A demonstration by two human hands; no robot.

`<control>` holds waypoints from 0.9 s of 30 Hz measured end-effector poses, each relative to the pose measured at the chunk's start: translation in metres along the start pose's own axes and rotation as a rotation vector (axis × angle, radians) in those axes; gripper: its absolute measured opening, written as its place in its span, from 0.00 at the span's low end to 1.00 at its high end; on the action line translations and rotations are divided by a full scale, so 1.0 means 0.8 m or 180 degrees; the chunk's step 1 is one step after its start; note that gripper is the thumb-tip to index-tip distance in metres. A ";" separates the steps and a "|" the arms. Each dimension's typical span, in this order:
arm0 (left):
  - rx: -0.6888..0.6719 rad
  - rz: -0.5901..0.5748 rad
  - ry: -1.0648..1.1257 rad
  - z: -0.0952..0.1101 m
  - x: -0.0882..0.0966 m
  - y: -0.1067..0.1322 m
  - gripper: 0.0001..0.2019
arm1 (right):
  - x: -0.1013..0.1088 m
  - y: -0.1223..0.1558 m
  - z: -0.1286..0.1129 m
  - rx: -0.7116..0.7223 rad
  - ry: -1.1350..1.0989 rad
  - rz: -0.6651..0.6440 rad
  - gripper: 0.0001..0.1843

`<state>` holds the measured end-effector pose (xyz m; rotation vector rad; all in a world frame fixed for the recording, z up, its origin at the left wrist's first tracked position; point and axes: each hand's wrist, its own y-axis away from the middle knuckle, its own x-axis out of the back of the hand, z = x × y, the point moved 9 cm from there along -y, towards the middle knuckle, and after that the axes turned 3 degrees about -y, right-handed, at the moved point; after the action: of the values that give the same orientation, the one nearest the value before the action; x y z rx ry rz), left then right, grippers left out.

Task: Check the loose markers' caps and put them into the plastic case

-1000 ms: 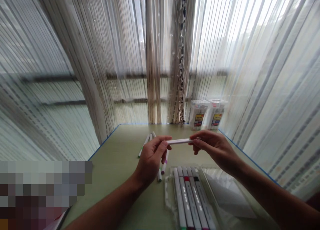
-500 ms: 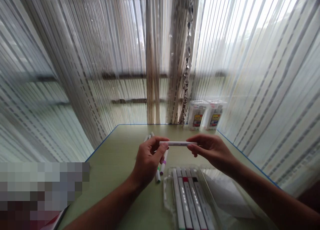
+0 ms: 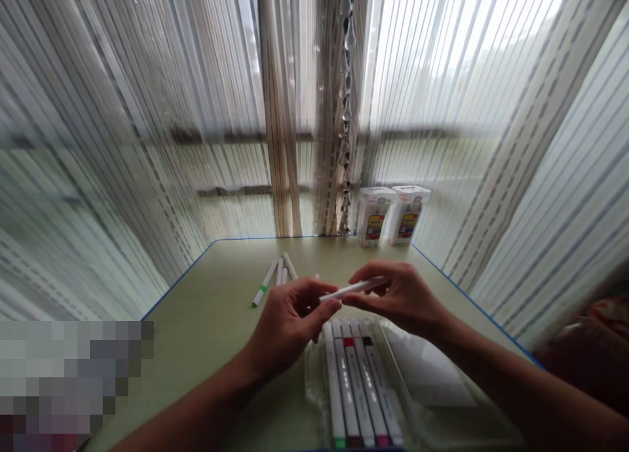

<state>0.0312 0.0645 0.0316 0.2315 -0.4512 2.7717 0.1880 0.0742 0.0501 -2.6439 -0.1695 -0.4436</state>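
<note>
Between my two hands is one white marker point(image 3: 354, 287), tilted with its right end higher. My left hand point(image 3: 295, 314) pinches its lower left end between thumb and fingers. At the other end my right hand point(image 3: 393, 288) grips it, thumb below and fingers above. Just under the hands lies an open clear plastic case point(image 3: 314, 380) with several white markers point(image 3: 361, 386) in a row, some with red or black bands. Behind my left hand, several loose white markers point(image 3: 265, 283) lie on the table, one with a green band; my hand partly hides them.
Two clear boxes point(image 3: 376, 216) with yellow labels stand at the back of the light green table point(image 3: 196, 334). The case's clear lid point(image 3: 427, 367) lies open to the right. String curtains point(image 3: 221, 111) hang behind the table.
The marker has gone from level to tilted, and my hands have come closer together. My right hand has shifted along it toward the left. The whole view has turned slightly right.
</note>
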 end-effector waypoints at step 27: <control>0.0033 0.0511 0.0870 -0.010 0.028 -0.012 0.11 | -0.002 -0.004 0.009 -0.0406 -0.1138 -0.0165 0.16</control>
<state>0.0129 0.0819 0.0315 -0.1884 -0.4000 2.9022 0.1882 0.0801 0.0446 -2.8297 -0.3313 0.0078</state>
